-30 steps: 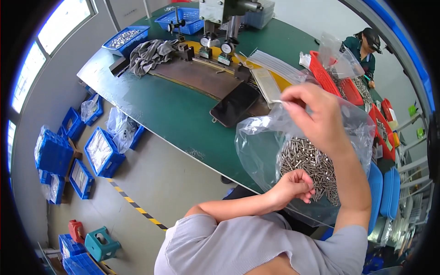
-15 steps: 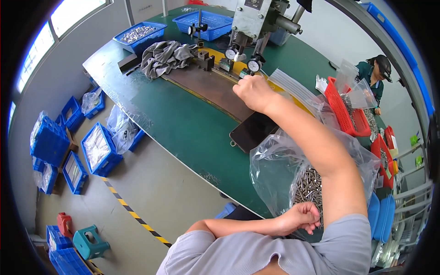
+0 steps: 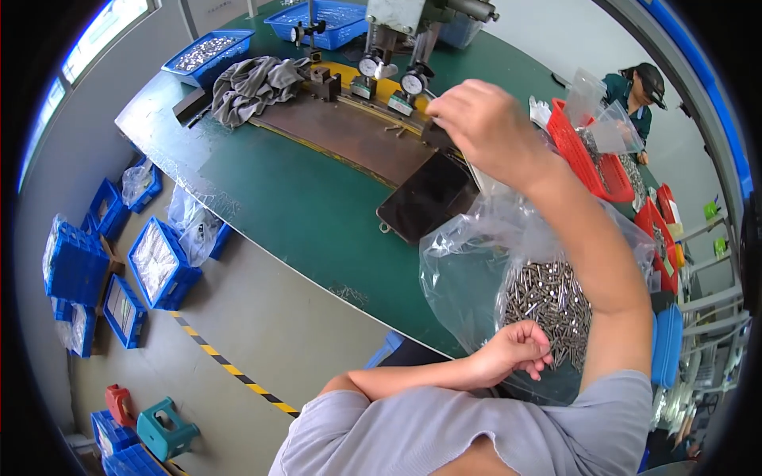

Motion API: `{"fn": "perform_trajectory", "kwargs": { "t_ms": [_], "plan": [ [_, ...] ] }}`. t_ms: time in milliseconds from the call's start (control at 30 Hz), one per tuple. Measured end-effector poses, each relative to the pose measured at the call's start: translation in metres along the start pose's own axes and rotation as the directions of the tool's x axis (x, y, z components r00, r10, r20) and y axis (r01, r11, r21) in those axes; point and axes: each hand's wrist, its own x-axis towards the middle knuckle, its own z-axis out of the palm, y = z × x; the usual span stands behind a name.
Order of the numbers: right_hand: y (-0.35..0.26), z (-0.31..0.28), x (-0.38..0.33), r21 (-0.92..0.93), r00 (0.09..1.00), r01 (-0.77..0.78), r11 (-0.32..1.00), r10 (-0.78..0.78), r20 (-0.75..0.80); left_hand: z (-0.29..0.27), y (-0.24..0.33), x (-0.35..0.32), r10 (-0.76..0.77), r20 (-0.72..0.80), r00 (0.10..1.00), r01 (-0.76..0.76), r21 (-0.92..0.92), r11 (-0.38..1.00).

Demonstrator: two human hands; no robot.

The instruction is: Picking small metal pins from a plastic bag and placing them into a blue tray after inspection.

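Observation:
My right hand (image 3: 486, 131) hangs over the bench just right of two dial gauges (image 3: 413, 82), its fingers closed in a pinch and slightly smeared. Whatever it may hold is hidden. Low at my front, my left hand (image 3: 516, 351) is closed, thumb against fingertips, at the edge of a heap of small metal pins (image 3: 548, 305). What lies in its fingers is too small to make out. The heap rests in an open clear plastic bag (image 3: 460, 274). A couple of loose pins (image 3: 394, 129) lie on the brown plate (image 3: 341, 135) beside the gauges.
A dark phone (image 3: 425, 198) lies between plate and bag. Behind stand a grey machine column (image 3: 397, 16), a grey cloth (image 3: 258, 87) and blue baskets (image 3: 208, 59). Red baskets (image 3: 587, 155) are at right, near another person (image 3: 639, 91). Blue crates (image 3: 163, 266) stand on the floor.
My right hand has drawn back to the right from the gauges, uncovering the loose pins on the plate. My left hand stays by the heap. The whole view has shifted somewhat.

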Motion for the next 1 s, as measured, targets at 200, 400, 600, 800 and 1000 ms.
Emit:
{"fn": "perform_trajectory", "kwargs": {
  "t_ms": [200,400,600,800,1000],
  "plan": [
    [-0.057,-0.127,-0.092,-0.054,0.975,-0.221,0.974,0.222,0.024,-0.001,0.010,0.006,0.026,-0.049,0.998,-0.025,0.008,1.000],
    [-0.113,-0.164,-0.239,-0.074,0.645,-0.757,0.649,0.761,0.068,0.009,0.016,0.007,0.112,-0.140,0.984,-0.095,0.121,0.988],
    [-0.161,-0.156,-0.318,0.044,0.463,-0.886,0.462,0.874,0.148,0.006,0.003,0.012,0.180,-0.135,0.974,-0.161,0.142,0.977],
    [-0.166,-0.136,-0.317,0.084,0.557,-0.831,0.550,0.819,0.137,0.026,-0.009,0.015,0.193,-0.140,0.971,-0.153,0.257,0.954],
    [-0.158,-0.125,-0.330,0.132,0.550,-0.834,0.536,0.827,0.117,0.027,-0.015,0.030,0.190,-0.151,0.970,-0.141,0.286,0.948]
  ]
}}
